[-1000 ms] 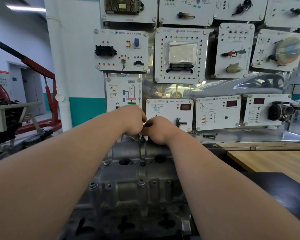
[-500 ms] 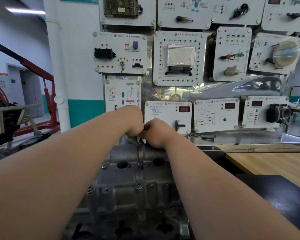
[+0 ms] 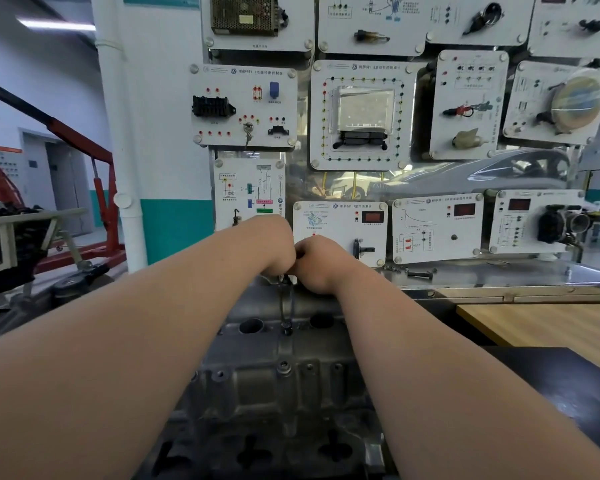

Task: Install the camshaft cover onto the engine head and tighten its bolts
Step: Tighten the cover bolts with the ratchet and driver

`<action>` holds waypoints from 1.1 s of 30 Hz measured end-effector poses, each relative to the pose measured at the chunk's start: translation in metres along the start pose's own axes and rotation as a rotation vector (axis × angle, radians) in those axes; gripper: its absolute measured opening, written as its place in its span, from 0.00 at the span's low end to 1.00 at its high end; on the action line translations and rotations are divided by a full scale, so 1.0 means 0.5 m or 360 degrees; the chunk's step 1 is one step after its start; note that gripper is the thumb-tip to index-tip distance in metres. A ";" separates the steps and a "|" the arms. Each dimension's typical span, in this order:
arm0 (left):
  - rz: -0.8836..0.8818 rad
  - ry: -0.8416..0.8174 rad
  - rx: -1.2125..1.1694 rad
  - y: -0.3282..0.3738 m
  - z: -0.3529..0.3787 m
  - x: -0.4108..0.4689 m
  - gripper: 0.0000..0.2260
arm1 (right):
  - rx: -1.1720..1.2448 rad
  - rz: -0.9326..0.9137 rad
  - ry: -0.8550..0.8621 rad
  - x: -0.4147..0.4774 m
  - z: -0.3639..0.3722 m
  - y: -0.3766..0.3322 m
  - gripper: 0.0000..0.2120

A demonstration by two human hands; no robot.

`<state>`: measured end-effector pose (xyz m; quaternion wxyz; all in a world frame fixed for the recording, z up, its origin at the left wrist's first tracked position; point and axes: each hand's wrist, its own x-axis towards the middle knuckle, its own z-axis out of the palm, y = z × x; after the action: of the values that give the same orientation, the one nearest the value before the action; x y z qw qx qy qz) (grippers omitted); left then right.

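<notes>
Closest of all, two bare arms reach forward from the bottom corners. Between them sits the engine head (image 3: 257, 452), dark and gray, with black cut-out shapes along its near edge. The camshaft cover (image 3: 257, 393) lies on top of it and runs away from the person. It is gray metal with two round holes. A bolt (image 3: 283, 366) sits in the middle of the cover, and one more (image 3: 287, 330) sits farther back between the holes.

At the far end of the cover the two hands meet. The left hand (image 3: 274, 244) and the right hand (image 3: 321, 263) touch each other, knuckles together. Both are curled with their backs to the camera. The fingers are hidden, so I cannot tell what they hold. A small dark bit (image 3: 285, 280) pokes out under the left hand.

On the right is a wooden worktop (image 3: 551, 327) with a black mat (image 3: 568, 382) on its near part. Behind it a loose black bolt (image 3: 420, 273) lies on a shiny metal ledge.

Farther back stands a board of white panels (image 3: 361, 116) with plugs, wires and little red screens. On the left are a white pipe (image 3: 118, 133) and a red crane (image 3: 101, 188).
</notes>
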<state>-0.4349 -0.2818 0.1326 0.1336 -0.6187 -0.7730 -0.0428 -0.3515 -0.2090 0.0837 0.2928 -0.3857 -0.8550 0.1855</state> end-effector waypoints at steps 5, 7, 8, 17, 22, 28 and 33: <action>0.0161 0.0045 0.0006 -0.030 0.011 0.002 0.11 | -0.0038 0.0033 -0.0008 0.007 0.002 -0.001 0.14; 0.0223 0.0085 -0.0004 -0.037 0.012 0.001 0.12 | -0.0025 0.0039 -0.0011 0.008 0.002 0.000 0.15; 0.0242 0.0091 -0.0043 -0.041 0.012 0.001 0.13 | -0.0013 0.0041 -0.0009 0.007 0.002 0.000 0.16; 0.0079 0.0066 -0.0196 -0.042 0.012 0.008 0.12 | 0.0009 -0.0006 -0.0009 0.004 -0.001 -0.001 0.15; -0.0019 -0.0068 0.0091 -0.001 -0.015 0.019 0.11 | 0.0015 -0.0004 -0.0009 0.004 0.001 0.001 0.08; 0.0010 -0.0105 0.0227 0.020 -0.022 0.020 0.17 | -0.0033 0.0034 0.0011 0.003 0.003 -0.001 0.10; 0.0072 -0.0187 0.0101 -0.009 -0.029 0.002 0.07 | -0.0041 0.0037 0.0008 0.007 0.007 -0.001 0.10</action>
<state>-0.4371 -0.2851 0.1475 0.1085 -0.6330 -0.7663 0.0210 -0.3559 -0.2070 0.0827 0.2880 -0.3997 -0.8520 0.1770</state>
